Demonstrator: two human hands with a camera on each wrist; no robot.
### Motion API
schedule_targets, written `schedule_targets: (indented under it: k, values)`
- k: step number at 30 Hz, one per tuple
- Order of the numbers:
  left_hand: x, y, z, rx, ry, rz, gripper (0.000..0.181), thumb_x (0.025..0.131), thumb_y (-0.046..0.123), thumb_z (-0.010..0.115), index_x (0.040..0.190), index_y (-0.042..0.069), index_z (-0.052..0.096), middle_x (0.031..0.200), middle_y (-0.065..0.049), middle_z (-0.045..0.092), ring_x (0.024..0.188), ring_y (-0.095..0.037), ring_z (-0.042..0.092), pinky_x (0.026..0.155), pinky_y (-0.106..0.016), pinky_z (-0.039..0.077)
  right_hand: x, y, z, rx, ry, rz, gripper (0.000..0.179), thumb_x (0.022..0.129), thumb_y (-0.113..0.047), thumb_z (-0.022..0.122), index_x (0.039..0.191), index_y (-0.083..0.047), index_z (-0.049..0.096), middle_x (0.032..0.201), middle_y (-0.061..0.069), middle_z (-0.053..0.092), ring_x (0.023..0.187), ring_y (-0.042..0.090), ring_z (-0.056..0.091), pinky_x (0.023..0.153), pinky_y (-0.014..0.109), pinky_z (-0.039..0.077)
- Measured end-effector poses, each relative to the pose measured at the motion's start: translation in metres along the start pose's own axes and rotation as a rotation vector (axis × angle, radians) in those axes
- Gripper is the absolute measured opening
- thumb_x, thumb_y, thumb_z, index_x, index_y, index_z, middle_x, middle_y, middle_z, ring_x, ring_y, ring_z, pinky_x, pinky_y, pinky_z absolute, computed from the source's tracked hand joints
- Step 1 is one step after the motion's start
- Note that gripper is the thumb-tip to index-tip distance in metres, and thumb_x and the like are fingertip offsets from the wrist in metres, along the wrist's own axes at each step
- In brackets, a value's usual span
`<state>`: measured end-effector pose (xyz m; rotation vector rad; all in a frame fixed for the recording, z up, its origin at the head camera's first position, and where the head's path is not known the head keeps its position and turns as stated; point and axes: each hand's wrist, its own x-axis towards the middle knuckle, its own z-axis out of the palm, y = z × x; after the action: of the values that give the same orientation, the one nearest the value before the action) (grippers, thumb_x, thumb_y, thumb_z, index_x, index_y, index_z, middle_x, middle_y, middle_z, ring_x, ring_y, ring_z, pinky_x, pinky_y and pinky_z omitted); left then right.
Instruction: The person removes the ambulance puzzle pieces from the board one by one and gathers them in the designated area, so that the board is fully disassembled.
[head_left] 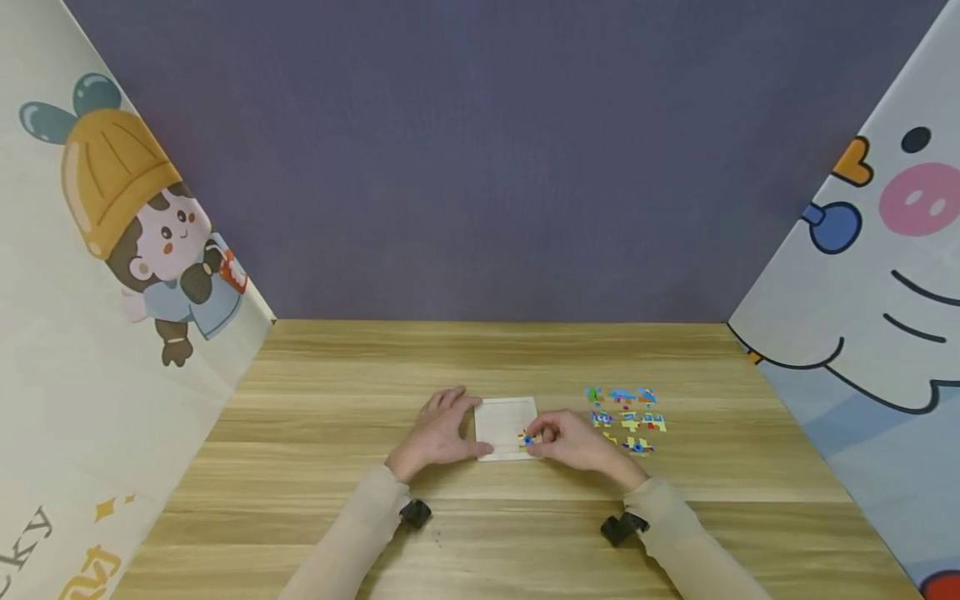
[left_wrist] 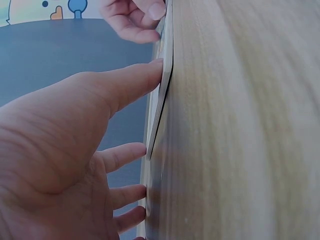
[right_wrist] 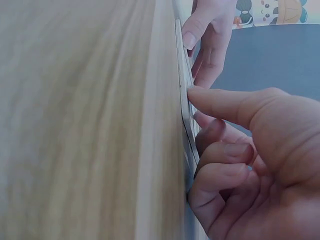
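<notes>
A pale square puzzle tray (head_left: pixel 501 417) with a raised rim lies flat on the table. My left hand (head_left: pixel 444 429) spans the tray's left side with fingers spread. Its thumb (left_wrist: pixel 135 82) presses the rim near the front left corner, and the index fingertip touches the back left corner. At the tray's front right corner, my right hand (head_left: pixel 576 443) pinches a small yellow puzzle piece (head_left: pixel 527 439) with a blue round spot, low over the tray floor. In the right wrist view the other right fingers (right_wrist: pixel 220 172) are curled, and the piece is hidden.
Several colourful puzzle pieces (head_left: pixel 628 419) lie in loose rows on the wooden table (head_left: pixel 360 358), right of the tray and just beyond my right hand. A dark panel (head_left: pixel 495 167) rises at the table's back edge. Printed cartoon walls (head_left: pixel 825 300) flank both sides.
</notes>
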<state>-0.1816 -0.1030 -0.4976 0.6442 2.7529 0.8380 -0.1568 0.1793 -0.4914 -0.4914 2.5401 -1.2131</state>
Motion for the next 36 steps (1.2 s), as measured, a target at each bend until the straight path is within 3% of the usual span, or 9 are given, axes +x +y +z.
schedule_targets:
  k: [20, 29, 36]
  values:
    - [-0.0006, 0.0022, -0.0003, 0.0, 0.0, -0.008, 0.086, 0.085, 0.055, 0.083, 0.155, 0.015, 0.053, 0.172, -0.022, 0.032, 0.157, -0.047, 0.029, 0.128, -0.069, 0.024, 0.0028, 0.0029, -0.0027, -0.013, -0.029, 0.014, 0.041, 0.093, -0.021, 0.083, 0.128, -0.004, 0.071, 0.066, -0.006, 0.057, 0.056, 0.006, 0.044, 0.052, 0.02, 0.035]
    - [-0.0022, 0.0038, -0.0024, -0.011, 0.001, -0.01, 0.086, 0.085, 0.055, 0.084, 0.155, 0.016, 0.053, 0.172, -0.023, 0.032, 0.157, -0.047, 0.029, 0.128, -0.07, 0.023, 0.0038, 0.0008, -0.0029, -0.006, -0.011, 0.015, 0.032, 0.091, -0.019, 0.084, 0.12, -0.008, 0.074, 0.071, -0.004, 0.059, 0.06, 0.007, 0.047, 0.054, 0.02, 0.037]
    - [-0.0015, 0.0033, -0.0022, -0.008, 0.006, -0.007, 0.087, 0.085, 0.056, 0.084, 0.155, 0.016, 0.054, 0.172, -0.023, 0.032, 0.157, -0.047, 0.029, 0.128, -0.069, 0.024, 0.0034, -0.0023, -0.0006, -0.006, 0.07, 0.017, 0.026, 0.086, -0.015, 0.088, 0.11, -0.013, 0.075, 0.093, 0.001, 0.069, 0.082, 0.013, 0.059, 0.068, 0.023, 0.048]
